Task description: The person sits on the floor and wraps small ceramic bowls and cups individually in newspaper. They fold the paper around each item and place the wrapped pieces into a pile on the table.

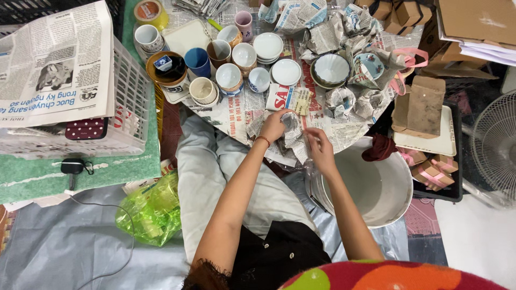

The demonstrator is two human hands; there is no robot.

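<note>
My left hand [274,126] presses on a small object wrapped in crumpled newspaper [290,131], fingers curled over its top. My right hand [318,146] grips the paper's right side, pulling a fold. The bundle rests over my lap at the near edge of the round table [231,115] covered in newsprint. Cups [203,90] and small white bowls [286,72] stand just beyond my hands. Several paper-wrapped pieces [341,101] lie to the right. What is inside the bundle is hidden.
A white plastic basket [131,115] topped with a newspaper stands left. A large white basin [379,185] sits by my right arm. Cardboard boxes [424,104], a fan [494,145], a green plastic bag [153,209] and a tape roll [150,12] surround me.
</note>
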